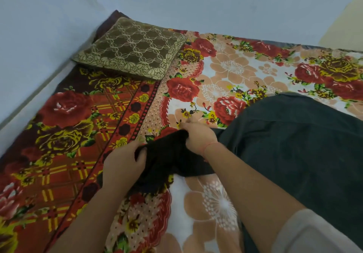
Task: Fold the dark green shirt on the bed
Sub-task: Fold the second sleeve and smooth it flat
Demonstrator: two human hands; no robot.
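Dark green shirt (294, 144), spread on the bed (225, 203) well below-right of the pillow (129, 50) — we clench its bunched dark end in left hand (123, 164) and right hand (198, 136), fingers curled tight — we should draw it flat and square before creasing.

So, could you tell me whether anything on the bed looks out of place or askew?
Only the shirt itself: it lies unfolded on the right of the blanket, with its dark end bunched between the left hand and right hand. The pillow sits flat in the far corner. Nothing looks damaged.
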